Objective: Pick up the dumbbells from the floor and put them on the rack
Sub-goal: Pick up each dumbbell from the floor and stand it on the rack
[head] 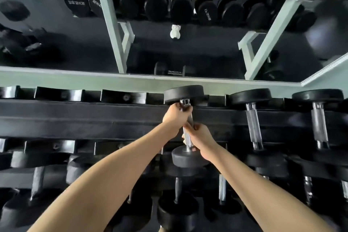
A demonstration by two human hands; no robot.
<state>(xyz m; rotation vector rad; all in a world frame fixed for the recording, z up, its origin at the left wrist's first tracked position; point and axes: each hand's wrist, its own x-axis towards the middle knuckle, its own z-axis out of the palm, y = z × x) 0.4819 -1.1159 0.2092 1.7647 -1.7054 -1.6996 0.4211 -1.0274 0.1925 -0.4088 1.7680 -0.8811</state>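
dumbbell [187,136] at top tier of black rack [94,115], left grip [175,117] and right grip [203,136] curled round its handle, mirror [188,47] behind

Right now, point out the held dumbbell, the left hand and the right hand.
held dumbbell [188,138]: head view, on its knurled handle.
left hand [174,117]: head view, back of the hand.
right hand [203,136]: head view, back of the hand.

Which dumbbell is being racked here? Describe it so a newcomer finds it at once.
On the rack, take the top shelf under the mirror. Of three dumbbells there, it is the leftmost dumbbell. Only its handle is gripped, by the left hand and right hand.
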